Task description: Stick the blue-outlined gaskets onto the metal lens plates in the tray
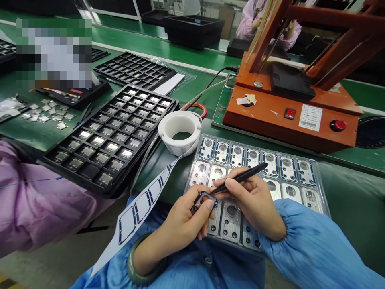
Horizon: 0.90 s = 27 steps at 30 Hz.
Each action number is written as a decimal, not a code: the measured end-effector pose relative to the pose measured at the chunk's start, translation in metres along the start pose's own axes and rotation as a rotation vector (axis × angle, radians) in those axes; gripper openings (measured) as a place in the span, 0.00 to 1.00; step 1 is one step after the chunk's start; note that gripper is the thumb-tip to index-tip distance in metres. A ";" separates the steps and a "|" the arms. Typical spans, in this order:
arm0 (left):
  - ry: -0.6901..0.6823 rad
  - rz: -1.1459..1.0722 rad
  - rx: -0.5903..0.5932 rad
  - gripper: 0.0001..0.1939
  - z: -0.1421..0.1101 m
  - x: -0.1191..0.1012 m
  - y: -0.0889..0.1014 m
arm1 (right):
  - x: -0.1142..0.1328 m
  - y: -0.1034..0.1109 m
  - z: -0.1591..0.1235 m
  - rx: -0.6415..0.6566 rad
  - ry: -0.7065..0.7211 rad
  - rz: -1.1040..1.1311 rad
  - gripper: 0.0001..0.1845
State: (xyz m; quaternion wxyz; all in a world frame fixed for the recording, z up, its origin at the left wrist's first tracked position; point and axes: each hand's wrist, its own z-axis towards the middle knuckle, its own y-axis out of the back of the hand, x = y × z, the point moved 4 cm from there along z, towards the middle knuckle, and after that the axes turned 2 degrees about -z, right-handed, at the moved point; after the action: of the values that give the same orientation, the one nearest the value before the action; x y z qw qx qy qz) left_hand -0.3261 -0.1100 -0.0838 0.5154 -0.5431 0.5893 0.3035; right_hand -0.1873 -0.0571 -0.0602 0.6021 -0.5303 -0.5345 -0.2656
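Note:
My left hand [188, 214] pinches a small metal plate [205, 200] with a dark rim, its thumb lying across the face. In my right hand [254, 196] is a pair of black tweezers [239, 178], slanting down to the left with the tip at the plate's upper edge. Under both hands sits a clear plastic tray [323, 192] with rows of similar metal plates; those in the far row have blue edges. Left of the hands, a strip of white backing tape [141, 208] with dark rectangular frame stickers runs down from a white roll [180, 130].
A black compartment tray [110, 136] of small metal parts stands at left, with loose parts [48, 110] beyond it. An orange press machine [288, 108] stands at back right. A co-worker's pink sleeve [36, 200] is close on the left; another person [251, 20] sits across.

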 end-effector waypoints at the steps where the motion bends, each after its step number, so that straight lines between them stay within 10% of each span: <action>1: 0.000 0.002 -0.004 0.11 0.000 0.000 0.000 | 0.000 0.000 0.000 -0.004 0.006 -0.005 0.04; 27: 0.033 0.023 -0.010 0.13 -0.002 -0.003 -0.004 | 0.006 -0.002 -0.006 -0.143 0.049 -0.182 0.12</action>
State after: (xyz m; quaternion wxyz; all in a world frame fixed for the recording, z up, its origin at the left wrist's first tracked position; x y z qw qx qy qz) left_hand -0.3235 -0.1116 -0.0795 0.4995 -0.5438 0.6024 0.3033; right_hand -0.1855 -0.0614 -0.0531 0.5491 -0.5146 -0.5452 -0.3695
